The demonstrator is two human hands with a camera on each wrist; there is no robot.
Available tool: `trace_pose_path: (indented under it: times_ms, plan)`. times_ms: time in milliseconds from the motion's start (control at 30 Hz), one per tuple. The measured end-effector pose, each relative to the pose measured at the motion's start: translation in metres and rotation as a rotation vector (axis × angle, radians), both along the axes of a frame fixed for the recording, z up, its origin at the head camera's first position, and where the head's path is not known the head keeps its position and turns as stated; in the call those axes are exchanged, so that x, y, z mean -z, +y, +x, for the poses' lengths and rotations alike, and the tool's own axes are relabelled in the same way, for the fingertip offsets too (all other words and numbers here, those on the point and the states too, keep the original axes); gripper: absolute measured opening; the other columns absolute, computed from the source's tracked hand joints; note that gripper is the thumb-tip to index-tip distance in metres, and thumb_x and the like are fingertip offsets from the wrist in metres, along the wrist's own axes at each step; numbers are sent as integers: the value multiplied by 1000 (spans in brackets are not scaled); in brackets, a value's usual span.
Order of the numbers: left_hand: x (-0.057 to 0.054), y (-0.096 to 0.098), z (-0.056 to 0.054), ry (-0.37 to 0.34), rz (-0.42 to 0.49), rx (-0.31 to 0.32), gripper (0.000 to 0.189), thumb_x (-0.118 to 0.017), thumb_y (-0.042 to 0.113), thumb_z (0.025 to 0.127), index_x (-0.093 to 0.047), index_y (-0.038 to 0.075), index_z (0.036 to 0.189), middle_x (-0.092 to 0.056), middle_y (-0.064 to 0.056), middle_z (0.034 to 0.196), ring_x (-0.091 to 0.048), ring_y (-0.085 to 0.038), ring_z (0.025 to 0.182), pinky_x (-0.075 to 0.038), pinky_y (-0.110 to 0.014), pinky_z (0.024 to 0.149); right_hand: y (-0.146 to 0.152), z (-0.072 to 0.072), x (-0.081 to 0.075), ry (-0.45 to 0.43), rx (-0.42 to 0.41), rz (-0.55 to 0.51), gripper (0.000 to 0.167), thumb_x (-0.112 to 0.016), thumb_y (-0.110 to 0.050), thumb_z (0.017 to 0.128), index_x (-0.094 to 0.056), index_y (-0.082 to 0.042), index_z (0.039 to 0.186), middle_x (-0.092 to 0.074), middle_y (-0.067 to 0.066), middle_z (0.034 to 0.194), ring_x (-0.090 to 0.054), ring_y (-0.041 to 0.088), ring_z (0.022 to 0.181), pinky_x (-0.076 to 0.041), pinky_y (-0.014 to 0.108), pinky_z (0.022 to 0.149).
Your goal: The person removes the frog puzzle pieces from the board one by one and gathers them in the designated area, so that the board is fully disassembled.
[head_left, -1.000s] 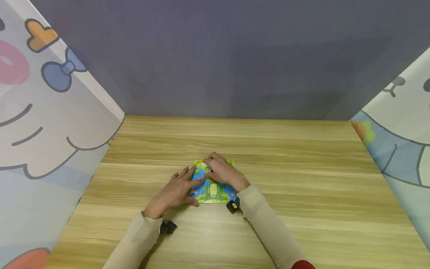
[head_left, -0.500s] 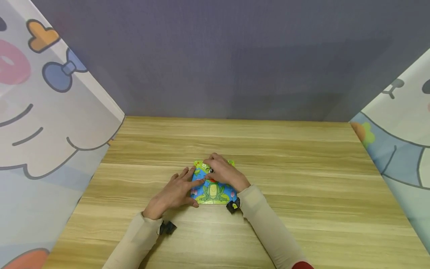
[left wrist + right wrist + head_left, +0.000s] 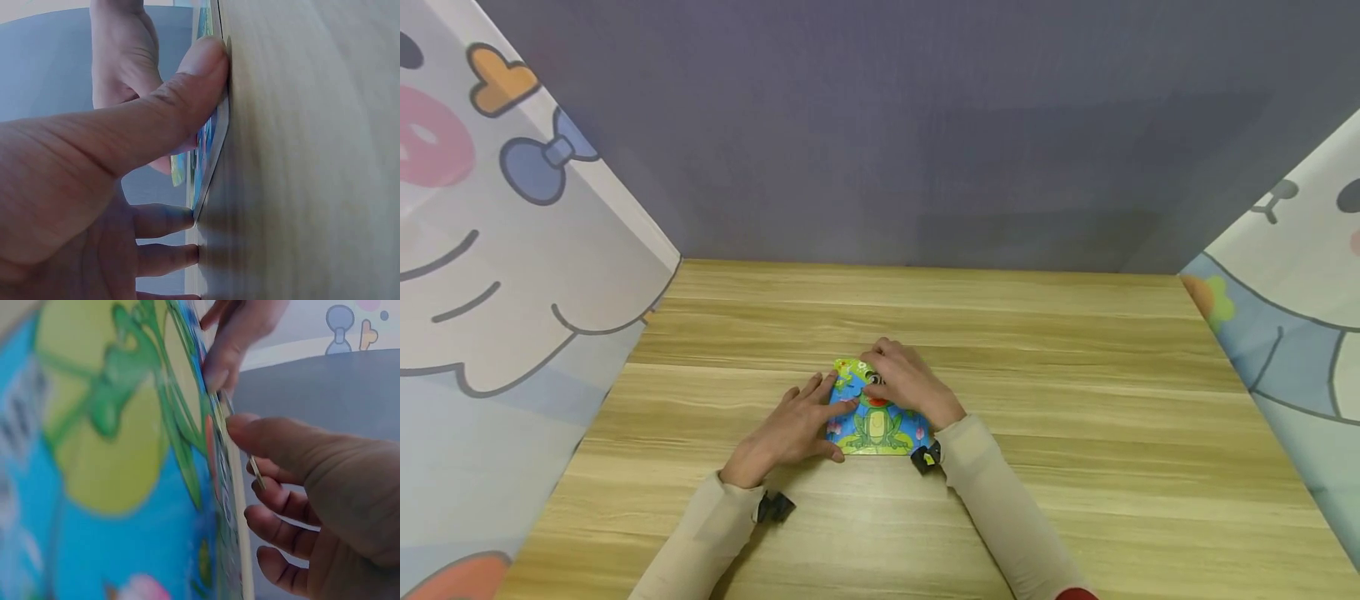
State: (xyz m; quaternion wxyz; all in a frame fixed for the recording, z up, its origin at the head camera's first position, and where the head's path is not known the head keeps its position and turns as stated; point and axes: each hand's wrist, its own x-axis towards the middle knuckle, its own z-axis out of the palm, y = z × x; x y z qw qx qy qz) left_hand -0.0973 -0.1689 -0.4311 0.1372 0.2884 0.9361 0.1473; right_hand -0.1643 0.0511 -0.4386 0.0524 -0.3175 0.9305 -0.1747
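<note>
A frog jigsaw puzzle [image 3: 877, 429], blue and green, lies on the wooden table in the head view. My left hand [image 3: 786, 433] spreads over its left side, fingers fairly straight, fingertips along the left edge. The left thumb [image 3: 203, 59] rests against the board's near edge in the left wrist view. Over the upper middle, my right hand [image 3: 910, 387] covers part of the frog's head and the top right corner. Its thumb and fingers pinch a thin puzzle piece [image 3: 257, 472], seen edge-on and tilted up from the board in the right wrist view.
The wooden table [image 3: 1075, 375] surrounds the puzzle. A grey wall [image 3: 880, 133] stands behind it, with cartoon-printed panels [image 3: 550, 250] at either side. Black wrist cameras [image 3: 775, 507] are strapped at both cuffs.
My right hand has shifted slightly to the right, now covering the puzzle's top right corner, which showed before. The left hand stays in place.
</note>
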Motion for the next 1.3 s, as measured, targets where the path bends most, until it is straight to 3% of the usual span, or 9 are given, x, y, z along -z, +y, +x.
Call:
trace_pose_path:
  times_ms: [300,533,1000,1300]
  plan:
    - [2,1,0,-6,1,-4,79,-82,42,77,-53,17,146,-24,-32,161,-26,-56,147,-33,-76,105,20,2,-8,-45,21,-60,55,-74,-33,91,-59,-10,139,-61,7,123,-58,21,102,-49,43,94]
    - [3,0,-1,6,7,-8,78,-83,42,76,-54,18,145,-26,-31,161,-26,-55,148,-33,-76,106,42,-1,-11,-24,15,-66,54,-75,-31,91,-60,-9,138,-61,6,116,-54,16,89,-46,34,80]
    - [4,-1,1,3,21,-9,80,-82,42,75,-54,18,146,-25,-31,162,-26,-55,148,-32,-76,106,81,-6,-19,-67,42,-101,55,-76,-23,89,-58,-7,139,-60,8,120,-57,19,95,-48,44,92]
    - [4,-1,1,8,14,-7,80,-82,42,75,-54,18,145,-25,-31,161,-27,-55,147,-32,-76,106,105,-6,-19,-74,42,-116,55,-76,-19,88,-58,-4,138,-61,11,121,-59,21,96,-52,38,86]
